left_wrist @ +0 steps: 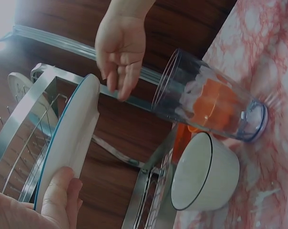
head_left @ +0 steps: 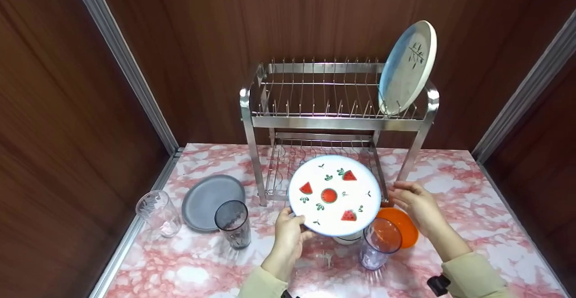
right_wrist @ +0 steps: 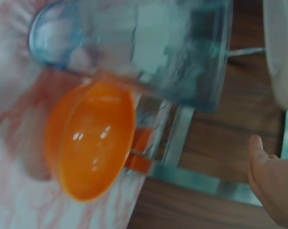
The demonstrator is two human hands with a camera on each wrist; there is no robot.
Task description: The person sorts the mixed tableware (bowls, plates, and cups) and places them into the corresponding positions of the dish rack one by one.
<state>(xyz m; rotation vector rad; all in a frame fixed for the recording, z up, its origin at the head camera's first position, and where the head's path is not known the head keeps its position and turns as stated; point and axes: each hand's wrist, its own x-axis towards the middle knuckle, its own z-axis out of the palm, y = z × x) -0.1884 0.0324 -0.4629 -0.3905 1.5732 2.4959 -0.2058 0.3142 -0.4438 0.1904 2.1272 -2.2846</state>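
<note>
A white plate [head_left: 333,190] with watermelon designs and a blue rim is raised over the table, its decorated face toward the head camera. My left hand [head_left: 288,235] grips its lower left rim, thumb on the face and fingers beneath; the left wrist view shows the plate [left_wrist: 72,133] edge-on. To the right of the plate is my right hand [head_left: 418,205], holding nothing, fingers loosely extended. Below that hand are an orange bowl [head_left: 408,230] and a clear bluish tumbler [head_left: 380,246]. The plate mostly hides a white bowl [left_wrist: 208,174] with a dark rim.
Behind the plate stands a two-tier metal dish rack [head_left: 337,121]; a blue and white plate [head_left: 411,68] leans upright at its upper right end. On the left of the marbled table [head_left: 189,275] are a grey plate [head_left: 211,199], a dark tumbler [head_left: 234,226] and a clear glass [head_left: 158,212].
</note>
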